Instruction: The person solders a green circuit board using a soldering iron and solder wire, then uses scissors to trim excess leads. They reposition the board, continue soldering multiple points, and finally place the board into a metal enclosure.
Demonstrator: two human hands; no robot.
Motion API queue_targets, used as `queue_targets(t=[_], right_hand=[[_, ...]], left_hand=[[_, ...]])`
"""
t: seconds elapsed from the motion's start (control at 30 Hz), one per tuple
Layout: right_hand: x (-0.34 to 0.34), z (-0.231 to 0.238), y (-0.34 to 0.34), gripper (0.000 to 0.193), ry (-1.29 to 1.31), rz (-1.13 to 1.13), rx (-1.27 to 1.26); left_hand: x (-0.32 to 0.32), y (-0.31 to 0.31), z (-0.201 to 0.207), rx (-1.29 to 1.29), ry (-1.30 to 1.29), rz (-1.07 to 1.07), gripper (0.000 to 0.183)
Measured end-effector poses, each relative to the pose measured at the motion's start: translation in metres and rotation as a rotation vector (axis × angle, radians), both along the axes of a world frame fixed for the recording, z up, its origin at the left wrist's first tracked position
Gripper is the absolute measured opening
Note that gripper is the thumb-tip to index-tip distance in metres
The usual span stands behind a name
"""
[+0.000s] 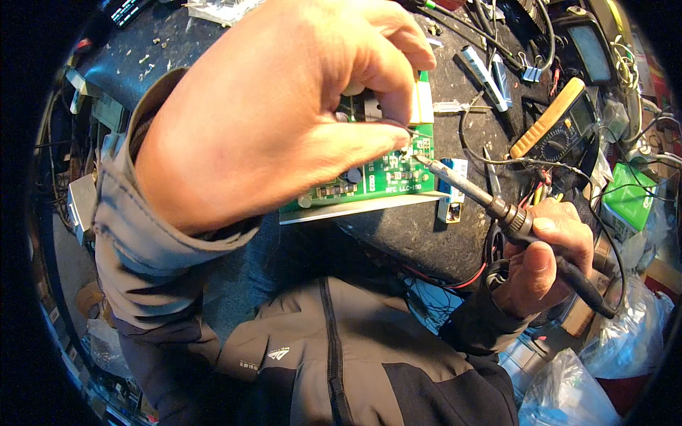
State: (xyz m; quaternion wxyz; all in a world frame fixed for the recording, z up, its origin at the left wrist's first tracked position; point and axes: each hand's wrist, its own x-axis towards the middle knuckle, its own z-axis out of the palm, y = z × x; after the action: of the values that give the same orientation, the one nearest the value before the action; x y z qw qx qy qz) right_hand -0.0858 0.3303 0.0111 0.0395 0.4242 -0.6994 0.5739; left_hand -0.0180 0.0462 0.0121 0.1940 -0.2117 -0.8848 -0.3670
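Note:
My right hand (543,259) grips the handle of a soldering iron (472,188), whose tip meets the lower right part of a green circuit board (376,177) beside small components. My left hand (284,106) reaches over the board from the left and covers much of it. Its thumb and forefinger are pinched just above the iron's tip, with a thin wire-like piece sticking out from between them; its kind is unclear. A pale metal plate (362,207) runs along the board's near edge. A yellow block (422,103) stands at its far right.
On the dark tabletop, a small blue-and-white box (452,192) stands right of the board, near tweezers (491,174). Farther right lie a yellow-cased multimeter (550,121), a marker (485,77) and a blue binder clip (531,73). Loose cables loop around the iron; plastic bags (629,334) hang low right.

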Motion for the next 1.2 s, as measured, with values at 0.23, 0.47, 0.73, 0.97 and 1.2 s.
queue_targets(t=[0.23,0.47,0.73,0.97,1.2], right_hand=[[-0.001,-0.003,-0.002,0.028,-0.009,0.045,0.011],[-0.004,-0.005,-0.001,0.029,-0.016,0.082,0.025],[-0.005,-0.011,0.001,0.032,0.006,0.069,0.017],[-0.004,-0.012,0.002,0.032,0.059,0.098,0.026],[-0.003,-0.011,0.005,0.034,0.099,0.126,0.044]], left_hand=[[-0.002,0.002,-0.006,-0.014,0.035,0.004,0.011],[0.000,0.004,-0.008,-0.025,0.066,0.016,0.011],[0.008,0.005,-0.012,-0.038,0.093,0.061,0.011],[0.014,0.008,-0.013,-0.058,0.107,0.113,0.011],[0.011,0.010,-0.020,-0.047,0.134,0.086,0.011]])
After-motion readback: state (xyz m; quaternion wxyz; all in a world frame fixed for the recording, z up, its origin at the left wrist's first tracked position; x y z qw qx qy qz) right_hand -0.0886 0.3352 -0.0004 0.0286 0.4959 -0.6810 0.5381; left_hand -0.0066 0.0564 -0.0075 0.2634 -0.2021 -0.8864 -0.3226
